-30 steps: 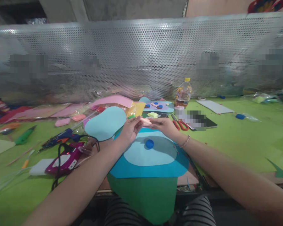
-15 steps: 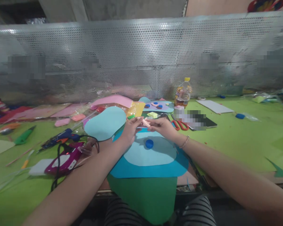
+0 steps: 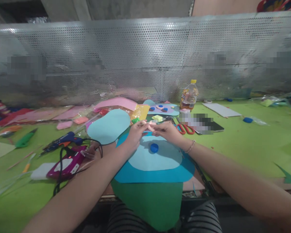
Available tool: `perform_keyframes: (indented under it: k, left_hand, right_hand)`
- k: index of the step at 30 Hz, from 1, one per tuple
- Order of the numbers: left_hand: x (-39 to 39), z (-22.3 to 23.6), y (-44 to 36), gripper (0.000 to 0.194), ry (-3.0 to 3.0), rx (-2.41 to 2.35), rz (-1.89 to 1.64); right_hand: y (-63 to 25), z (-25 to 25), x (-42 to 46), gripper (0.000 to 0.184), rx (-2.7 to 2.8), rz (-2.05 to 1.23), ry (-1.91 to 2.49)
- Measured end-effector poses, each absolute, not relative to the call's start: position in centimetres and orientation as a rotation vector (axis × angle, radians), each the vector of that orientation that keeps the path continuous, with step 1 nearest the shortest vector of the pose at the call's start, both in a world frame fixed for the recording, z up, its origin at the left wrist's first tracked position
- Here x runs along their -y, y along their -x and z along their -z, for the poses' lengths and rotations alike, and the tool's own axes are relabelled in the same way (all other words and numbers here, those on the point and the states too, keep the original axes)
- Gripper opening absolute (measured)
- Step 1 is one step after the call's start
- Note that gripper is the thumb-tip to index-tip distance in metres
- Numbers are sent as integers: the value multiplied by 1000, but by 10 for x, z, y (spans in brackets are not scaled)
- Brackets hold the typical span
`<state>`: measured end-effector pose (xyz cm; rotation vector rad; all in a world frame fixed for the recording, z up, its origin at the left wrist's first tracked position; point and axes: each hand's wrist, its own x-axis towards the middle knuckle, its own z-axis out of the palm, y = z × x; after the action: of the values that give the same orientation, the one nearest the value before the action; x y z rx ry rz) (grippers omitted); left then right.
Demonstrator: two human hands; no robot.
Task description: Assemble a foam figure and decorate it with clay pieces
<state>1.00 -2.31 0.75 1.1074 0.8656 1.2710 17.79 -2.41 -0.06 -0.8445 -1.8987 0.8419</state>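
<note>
Between the fingertips of my left hand (image 3: 137, 131) and my right hand (image 3: 167, 131) is a small piece of pale pink modelling clay (image 3: 150, 126), partly covered by the fingers. Both hands are pinched closed on it. Below them lies a light blue rounded paper shape (image 3: 155, 161) on a darker blue paper (image 3: 133, 176), with green paper (image 3: 147, 200) hanging over the table edge. A flattened round blue lump (image 3: 154, 148) rests on the light blue shape. Just beyond my hands sits a pale yellow clay lump (image 3: 157, 118).
To the left lie a glue gun (image 3: 60, 142), a magenta power strip (image 3: 66, 165) with cords, and another light blue cut-out (image 3: 109, 126). Red-handled scissors (image 3: 185, 129), a phone-like dark slab (image 3: 215, 125) and a bottle (image 3: 189, 96) stand or lie right of centre. A perforated metal panel (image 3: 135, 58) closes the back.
The pink clay has turned in my fingertips and shows less of its length. My hands stay in nearly the same place, drawn slightly closer together.
</note>
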Motion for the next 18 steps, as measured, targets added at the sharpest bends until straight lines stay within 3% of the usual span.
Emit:
perform_keyframes:
  k: [6, 13, 18]
  left_hand:
    - [22, -5, -10, 31, -985, -752, -1245]
    - [18, -10, -7, 8, -629, -722, -1281]
    - [15, -14, -1, 16, -574, -630, -1119]
  right_hand:
    - [-175, -1, 27, 41, 1939, -885, 831]
    - [-175, 2, 26, 38, 1933, -913, 832]
    - [-176, 0, 29, 38, 1939, -908, 851]
